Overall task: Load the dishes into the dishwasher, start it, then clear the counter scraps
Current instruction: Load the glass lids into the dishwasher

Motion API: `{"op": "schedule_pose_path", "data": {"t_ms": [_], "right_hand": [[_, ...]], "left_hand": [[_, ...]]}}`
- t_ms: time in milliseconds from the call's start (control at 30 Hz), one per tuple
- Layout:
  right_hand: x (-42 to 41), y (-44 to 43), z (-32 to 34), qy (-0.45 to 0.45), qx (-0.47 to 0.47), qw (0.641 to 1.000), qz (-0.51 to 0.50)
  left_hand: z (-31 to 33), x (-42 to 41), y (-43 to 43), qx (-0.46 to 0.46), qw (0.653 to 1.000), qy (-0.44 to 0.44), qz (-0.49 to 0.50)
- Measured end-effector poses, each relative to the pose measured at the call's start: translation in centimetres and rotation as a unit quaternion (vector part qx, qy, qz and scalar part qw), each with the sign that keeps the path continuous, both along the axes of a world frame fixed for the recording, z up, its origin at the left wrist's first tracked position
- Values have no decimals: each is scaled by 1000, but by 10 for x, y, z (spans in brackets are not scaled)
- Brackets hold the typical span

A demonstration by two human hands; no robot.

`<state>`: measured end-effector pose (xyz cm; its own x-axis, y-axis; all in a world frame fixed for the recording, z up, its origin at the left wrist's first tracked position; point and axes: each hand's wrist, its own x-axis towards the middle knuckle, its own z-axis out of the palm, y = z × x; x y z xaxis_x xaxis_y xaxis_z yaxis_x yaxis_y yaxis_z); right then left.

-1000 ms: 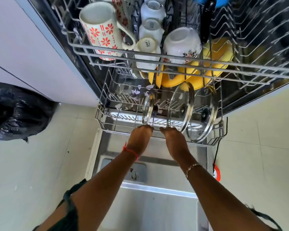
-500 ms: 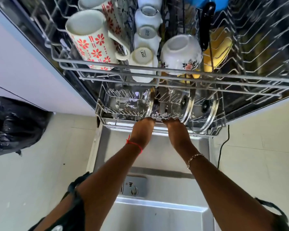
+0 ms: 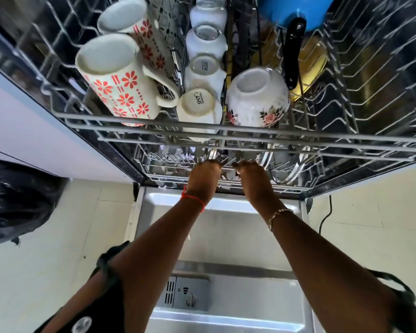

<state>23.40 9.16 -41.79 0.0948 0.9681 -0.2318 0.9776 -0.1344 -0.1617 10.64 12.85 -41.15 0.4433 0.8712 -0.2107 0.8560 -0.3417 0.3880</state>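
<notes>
Left hand (image 3: 203, 176) and right hand (image 3: 252, 179) both hook their fingers over the front rail of the lower rack (image 3: 154, 170), at the far end of the open dishwasher door (image 3: 226, 236). Glass lids (image 3: 289, 173) stand in that rack. Upper rack (image 3: 154, 122) sits above the door, loaded with a floral mug (image 3: 115, 78). Pale tile floor (image 3: 46, 272) on both sides of the door. Black bag (image 3: 17, 200) left of door, white cabinet (image 3: 22, 121) beyond it, black cord (image 3: 324, 219) right of door.

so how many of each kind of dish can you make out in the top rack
red-flower mugs: 2
small white cups: 4
floral bowl: 1
blue pan: 1
total: 8, counting only the ones clearly visible
</notes>
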Motion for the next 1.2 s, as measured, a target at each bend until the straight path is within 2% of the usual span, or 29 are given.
{"op": "schedule_pose_path", "data": {"t_ms": [367, 533, 600, 733, 933, 1133, 1200], "right_hand": [[-3, -4, -4, 4, 23, 1000, 0], [-9, -17, 6, 14, 13, 1000, 10], [-15, -27, 4, 8, -5, 1000, 25], [-33, -80, 9, 5, -43, 998, 37], [-70, -182, 11, 3, -40, 998, 51], [-110, -274, 14, -1, -21, 997, 72], [-124, -305, 10, -1, -21, 997, 73]], "left_hand": [[-2, -1, 1, -18, 999, -37, 5], [-6, -31, -24, 18, 992, -26, -124], [-13, -50, -34, 29, 990, -14, -140], [-11, -84, -77, 50, 989, 8, -137], [-15, -128, -173, 40, 986, 66, -147], [-10, -159, -276, 28, 992, 26, -116], [-13, -168, -310, 30, 993, 38, -107]]}}
